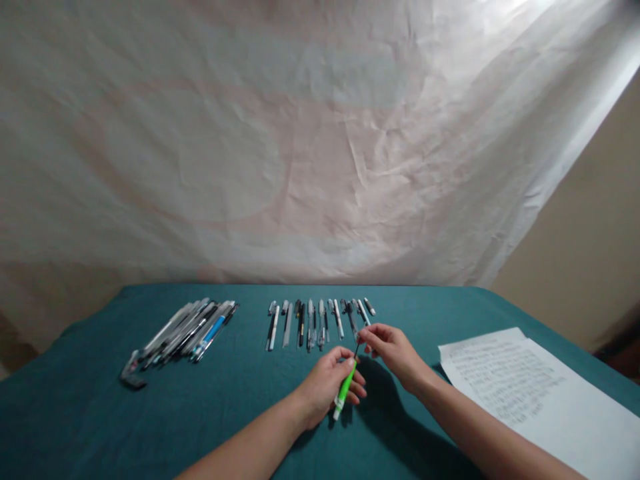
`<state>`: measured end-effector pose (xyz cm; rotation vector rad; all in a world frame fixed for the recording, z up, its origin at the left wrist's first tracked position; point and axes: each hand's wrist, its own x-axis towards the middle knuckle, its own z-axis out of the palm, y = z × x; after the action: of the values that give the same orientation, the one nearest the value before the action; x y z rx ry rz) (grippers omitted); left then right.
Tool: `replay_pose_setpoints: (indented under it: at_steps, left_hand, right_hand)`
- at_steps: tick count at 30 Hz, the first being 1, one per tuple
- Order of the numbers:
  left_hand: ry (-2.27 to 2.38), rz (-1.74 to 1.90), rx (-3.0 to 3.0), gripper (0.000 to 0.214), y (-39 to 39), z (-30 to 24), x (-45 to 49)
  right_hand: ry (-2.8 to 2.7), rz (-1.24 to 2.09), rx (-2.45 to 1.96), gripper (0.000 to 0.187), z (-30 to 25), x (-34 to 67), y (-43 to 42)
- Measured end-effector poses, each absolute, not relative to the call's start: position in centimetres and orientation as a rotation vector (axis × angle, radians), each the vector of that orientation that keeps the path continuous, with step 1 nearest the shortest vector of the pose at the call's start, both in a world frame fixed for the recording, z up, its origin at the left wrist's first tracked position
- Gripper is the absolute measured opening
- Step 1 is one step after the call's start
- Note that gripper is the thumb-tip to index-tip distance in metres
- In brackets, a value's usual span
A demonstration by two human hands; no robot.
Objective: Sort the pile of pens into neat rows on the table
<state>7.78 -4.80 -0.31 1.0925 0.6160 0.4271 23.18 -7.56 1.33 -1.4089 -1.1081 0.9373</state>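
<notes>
My left hand [326,385] is closed round a bright green pen barrel [345,391], held slanted above the teal tablecloth [80,413]. My right hand [395,352] pinches a thin dark refill [357,351] that sticks out of the barrel's upper end. Just behind both hands lies a row of several pens [320,321], side by side. A second bundle of several pens [187,332] lies slanted at the left.
A white sheet of paper with handwriting [530,393] lies at the right on the table. A small dark piece [133,381] lies at the near end of the left bundle. A creased white cloth backdrop [300,133] hangs behind the table.
</notes>
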Motion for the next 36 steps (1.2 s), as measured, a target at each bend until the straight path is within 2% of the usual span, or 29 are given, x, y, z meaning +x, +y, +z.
replay_pose_setpoints:
  at_steps: [3,7,9,17,31,36]
  left_hand:
    - [0.608,0.434,1.098,0.030,-4.8,-0.3,7.8]
    - [0.625,0.431,1.102,0.031,-4.9,-0.2,7.8]
    - [0.625,0.428,1.103,0.031,-4.9,-0.1,7.7]
    - [0.600,0.431,1.097,0.028,-4.8,-0.4,7.6]
    - [0.609,0.438,1.075,0.025,-4.7,-0.3,7.7]
    - [0.604,0.468,1.043,0.024,-4.6,-0.5,7.8]
  right_hand:
    - [-1.132,0.816,-1.480,0.030,1.8,25.6,-5.4]
    - [-1.137,0.626,-1.778,0.017,1.4,30.1,-1.8]
    - [-1.127,0.621,-1.854,0.011,0.8,31.8,-0.4]
    - [-1.096,0.727,-2.064,0.009,-1.7,33.7,2.3]
    - [-1.144,0.753,-2.032,0.012,-0.3,32.8,1.4]
    - [-1.255,0.858,-1.848,0.022,2.0,29.3,-2.4]
